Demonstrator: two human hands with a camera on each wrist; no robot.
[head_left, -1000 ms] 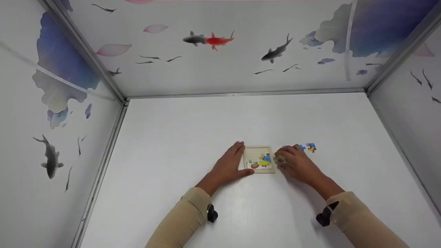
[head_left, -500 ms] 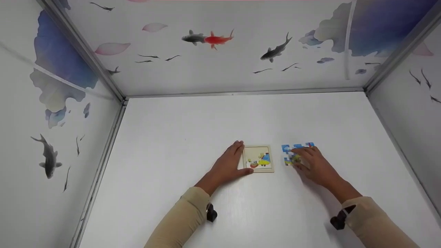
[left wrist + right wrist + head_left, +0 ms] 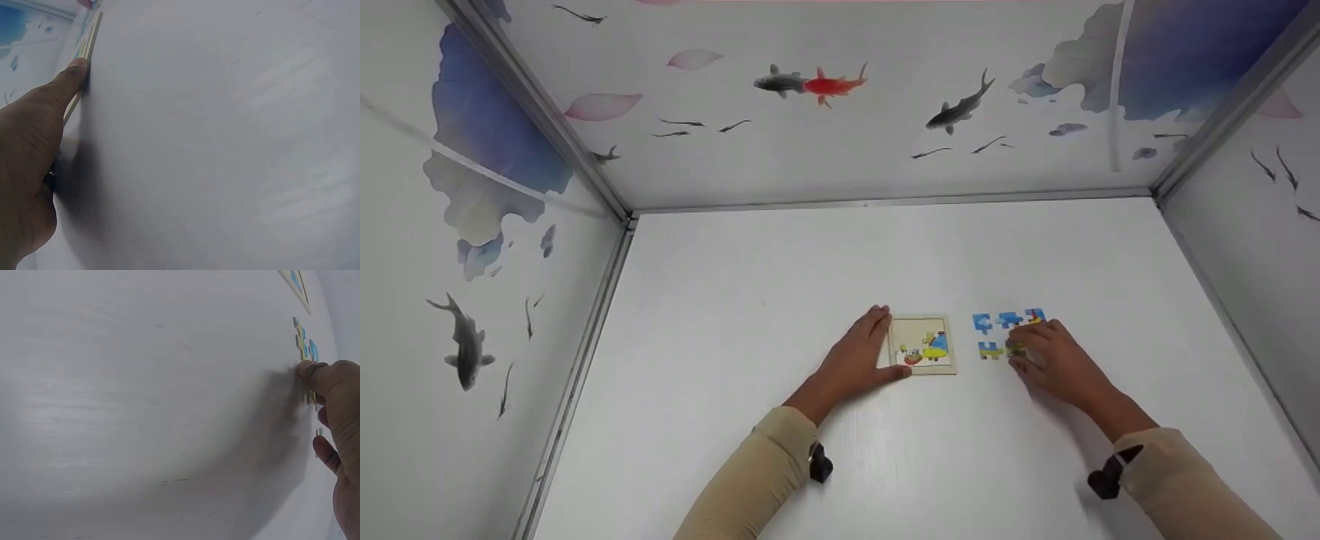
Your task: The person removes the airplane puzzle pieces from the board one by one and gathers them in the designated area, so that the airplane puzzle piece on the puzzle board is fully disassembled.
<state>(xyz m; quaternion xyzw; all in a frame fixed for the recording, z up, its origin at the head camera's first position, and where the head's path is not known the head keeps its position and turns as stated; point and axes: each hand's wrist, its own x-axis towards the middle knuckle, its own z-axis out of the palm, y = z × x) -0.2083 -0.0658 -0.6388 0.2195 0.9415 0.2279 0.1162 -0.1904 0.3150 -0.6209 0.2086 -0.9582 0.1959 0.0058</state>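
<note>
In the head view my left hand (image 3: 855,356) holds the square wooden puzzle tray (image 3: 893,341) at its left side, the thumb along the lower edge and the fingertips by the upper left corner. Printed pieces (image 3: 934,346) in yellow, blue and red fill the tray's lower right part; its upper part shows pale wood. My right hand (image 3: 1054,356) pinches a greenish jigsaw piece (image 3: 1015,348) to the right of the tray, mostly covered by the fingertips. The left wrist view shows the thumb (image 3: 73,76) against the tray's side edge.
Several loose jigsaw pieces lie in rows right of the tray: a blue one (image 3: 982,322), another blue one (image 3: 1009,320), one at the back right (image 3: 1033,314) and a yellow-green one (image 3: 988,350). White walls (image 3: 825,150) with painted fish enclose the white table (image 3: 750,277).
My right hand has moved right, from the tray's right edge to among the loose pieces, uncovering several of them. The left hand and the tray have stayed in place.
</note>
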